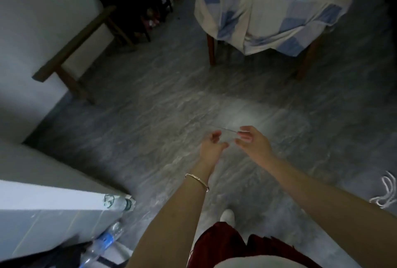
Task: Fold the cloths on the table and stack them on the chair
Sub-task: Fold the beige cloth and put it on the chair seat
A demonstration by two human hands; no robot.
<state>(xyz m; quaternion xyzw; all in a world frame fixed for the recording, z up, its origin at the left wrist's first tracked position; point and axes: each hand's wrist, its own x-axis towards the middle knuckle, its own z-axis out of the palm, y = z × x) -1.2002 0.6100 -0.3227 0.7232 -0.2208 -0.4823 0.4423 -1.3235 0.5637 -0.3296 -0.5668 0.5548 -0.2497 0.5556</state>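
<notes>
Your left hand [212, 145] has fingers loose and empty, right hand [251, 141] maybe pinching a thin strand [229, 130], can't tell, so step to the worktop's [211, 48] near edge, where the checked cloth [268, 5] drapes, and take two corners.

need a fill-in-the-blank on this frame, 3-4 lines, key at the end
1. The checked cloth draped over the table is white and ____.
2. The bracelet sits on the ____ wrist.
3. In this view the wooden bench stands to the ____ of the table.
4. ____ hand touches the checked cloth: left hand and right hand are both well short of it.

Missing words: blue; left; left; Neither
</notes>
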